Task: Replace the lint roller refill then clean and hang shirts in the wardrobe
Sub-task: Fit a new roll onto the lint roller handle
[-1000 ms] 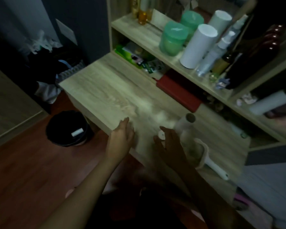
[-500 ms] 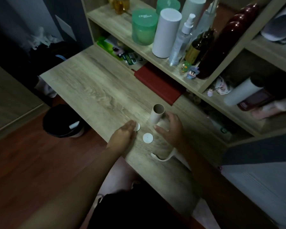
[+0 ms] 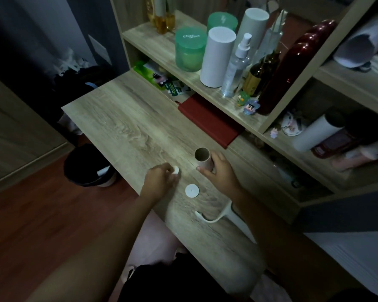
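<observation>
Two bare hands work at a wooden desk (image 3: 122,127). At right, the right hand (image 3: 222,174) grips an empty cardboard lint-roller core (image 3: 203,159) standing upright on the desktop; the left hand (image 3: 159,179) pinches a small white end cap (image 3: 175,170). A second white cap (image 3: 192,190) lies flat between them, and the white roller handle (image 3: 218,216) rests nearer the desk's front edge, partly under the right forearm.

Pale wood-grain table (image 3: 127,127); brown cardboard tube (image 3: 203,159); white round cap (image 3: 192,190); dark red book (image 3: 210,120); green jars (image 3: 189,50).
</observation>
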`<control>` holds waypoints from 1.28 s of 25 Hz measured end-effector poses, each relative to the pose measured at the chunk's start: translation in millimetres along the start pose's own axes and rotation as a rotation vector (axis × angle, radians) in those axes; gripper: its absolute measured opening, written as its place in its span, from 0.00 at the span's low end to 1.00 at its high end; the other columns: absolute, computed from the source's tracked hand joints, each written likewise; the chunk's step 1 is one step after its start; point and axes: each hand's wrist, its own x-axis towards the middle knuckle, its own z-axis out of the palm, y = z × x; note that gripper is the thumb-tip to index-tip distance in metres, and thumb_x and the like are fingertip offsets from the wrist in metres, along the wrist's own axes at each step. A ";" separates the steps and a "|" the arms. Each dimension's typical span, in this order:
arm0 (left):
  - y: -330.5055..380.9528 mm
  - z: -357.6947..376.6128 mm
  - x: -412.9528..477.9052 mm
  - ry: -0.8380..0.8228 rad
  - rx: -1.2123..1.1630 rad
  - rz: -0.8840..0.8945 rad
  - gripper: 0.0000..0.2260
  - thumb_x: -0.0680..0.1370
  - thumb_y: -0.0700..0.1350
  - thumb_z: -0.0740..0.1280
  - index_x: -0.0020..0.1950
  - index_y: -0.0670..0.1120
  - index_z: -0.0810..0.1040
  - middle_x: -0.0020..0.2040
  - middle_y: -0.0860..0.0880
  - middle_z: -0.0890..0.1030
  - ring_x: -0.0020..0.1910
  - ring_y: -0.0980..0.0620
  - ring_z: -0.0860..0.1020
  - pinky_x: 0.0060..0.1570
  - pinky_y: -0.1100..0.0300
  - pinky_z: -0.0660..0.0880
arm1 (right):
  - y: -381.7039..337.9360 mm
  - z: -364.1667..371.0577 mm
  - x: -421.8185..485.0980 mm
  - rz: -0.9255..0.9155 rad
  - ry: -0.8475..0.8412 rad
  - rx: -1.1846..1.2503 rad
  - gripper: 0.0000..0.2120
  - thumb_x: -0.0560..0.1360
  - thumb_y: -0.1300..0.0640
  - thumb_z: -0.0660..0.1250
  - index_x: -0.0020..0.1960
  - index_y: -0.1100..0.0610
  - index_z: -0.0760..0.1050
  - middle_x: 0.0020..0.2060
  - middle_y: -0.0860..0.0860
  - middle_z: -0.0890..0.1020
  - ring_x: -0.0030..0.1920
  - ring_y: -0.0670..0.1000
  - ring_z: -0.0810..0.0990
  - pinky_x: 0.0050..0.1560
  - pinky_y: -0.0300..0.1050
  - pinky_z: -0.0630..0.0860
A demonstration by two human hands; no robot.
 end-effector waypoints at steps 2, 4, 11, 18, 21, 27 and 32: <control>11.6 -16.9 1.5 0.082 -0.290 -0.135 0.06 0.73 0.45 0.71 0.47 0.44 0.80 0.41 0.50 0.81 0.40 0.55 0.78 0.39 0.71 0.69 | -2.6 -7.6 -1.8 -0.067 0.009 -0.017 0.24 0.70 0.49 0.71 0.63 0.53 0.71 0.52 0.51 0.73 0.51 0.50 0.76 0.53 0.49 0.78; 26.7 -29.1 -1.4 0.098 -0.543 -0.121 0.06 0.72 0.46 0.72 0.46 0.46 0.81 0.46 0.54 0.82 0.45 0.56 0.81 0.47 0.70 0.74 | -6.1 -15.1 -3.5 -0.126 0.011 -0.063 0.25 0.69 0.52 0.73 0.64 0.53 0.71 0.51 0.52 0.71 0.49 0.51 0.76 0.52 0.48 0.78; 51.3 -32.3 -20.0 0.113 -0.696 -0.003 0.06 0.70 0.39 0.73 0.46 0.44 0.81 0.52 0.54 0.82 0.51 0.61 0.80 0.50 0.69 0.75 | -23.4 -23.1 -7.3 -0.213 -0.027 -0.118 0.26 0.69 0.53 0.73 0.65 0.52 0.71 0.51 0.50 0.71 0.50 0.51 0.76 0.51 0.50 0.78; 55.5 -29.8 -22.4 0.096 -0.873 -0.087 0.05 0.70 0.38 0.74 0.44 0.44 0.83 0.54 0.50 0.82 0.55 0.55 0.80 0.56 0.60 0.75 | -27.2 -23.4 -18.7 -0.202 -0.036 -0.070 0.29 0.69 0.57 0.73 0.68 0.54 0.70 0.51 0.51 0.71 0.50 0.49 0.75 0.50 0.43 0.75; 63.5 -28.6 -24.4 0.105 -1.030 -0.166 0.03 0.71 0.37 0.72 0.43 0.45 0.82 0.56 0.49 0.81 0.57 0.54 0.79 0.59 0.58 0.74 | -30.2 -19.8 -23.8 -0.200 -0.013 -0.127 0.29 0.70 0.52 0.72 0.69 0.52 0.68 0.48 0.48 0.69 0.47 0.46 0.73 0.47 0.39 0.71; 72.4 -25.4 -26.3 0.210 -0.926 -0.153 0.04 0.73 0.42 0.71 0.40 0.51 0.83 0.53 0.50 0.83 0.57 0.62 0.78 0.58 0.60 0.73 | -35.0 -18.3 -29.6 -0.167 0.024 -0.162 0.29 0.71 0.47 0.70 0.69 0.53 0.68 0.47 0.49 0.70 0.45 0.48 0.74 0.46 0.43 0.75; 76.7 -27.2 -31.4 0.280 -0.665 -0.098 0.06 0.75 0.47 0.69 0.46 0.45 0.82 0.54 0.54 0.81 0.49 0.70 0.78 0.48 0.75 0.71 | -41.4 -16.6 -31.6 -0.140 0.000 -0.178 0.28 0.71 0.44 0.68 0.68 0.51 0.67 0.46 0.48 0.69 0.45 0.49 0.75 0.46 0.48 0.77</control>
